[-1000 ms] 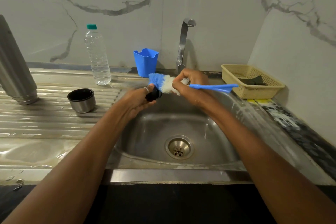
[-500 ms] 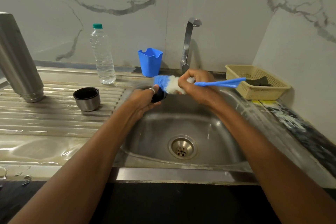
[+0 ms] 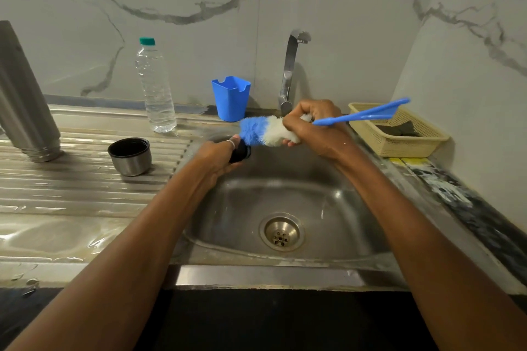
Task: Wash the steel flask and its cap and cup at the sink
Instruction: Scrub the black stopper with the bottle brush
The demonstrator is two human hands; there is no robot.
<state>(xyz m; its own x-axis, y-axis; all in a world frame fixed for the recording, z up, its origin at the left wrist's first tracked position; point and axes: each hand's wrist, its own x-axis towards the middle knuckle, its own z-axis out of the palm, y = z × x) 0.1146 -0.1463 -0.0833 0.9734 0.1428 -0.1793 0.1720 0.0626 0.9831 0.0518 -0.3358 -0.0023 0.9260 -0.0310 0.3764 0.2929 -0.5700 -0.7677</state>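
Observation:
Over the back left of the sink basin (image 3: pixel 285 185), my left hand (image 3: pixel 219 154) grips the flask's small black cap (image 3: pixel 241 153), mostly hidden by the fingers. My right hand (image 3: pixel 313 125) holds a bottle brush (image 3: pixel 256 131) with blue and white bristles, gripping it at the white bristles; the blue tip lies against the cap and the blue handle sticks out to the right. The steel flask (image 3: pixel 25 105) stands upside down on the drainboard at far left. The steel cup (image 3: pixel 130 156) with a dark inside sits upright on the drainboard nearer the basin.
A clear water bottle (image 3: pixel 155 88) and a blue plastic holder (image 3: pixel 231 98) stand at the back of the drainboard (image 3: pixel 71 188). The tap (image 3: pixel 291 71) rises behind the basin, no water visibly running. A beige basket (image 3: pixel 399 134) with a dark scrubber sits to the right. The drain (image 3: pixel 281 232) is open.
The brush handle has tilted upward at its far end as my right hand worked the bristles on the cap. The camera view shifted slightly; flask and cup stayed put.

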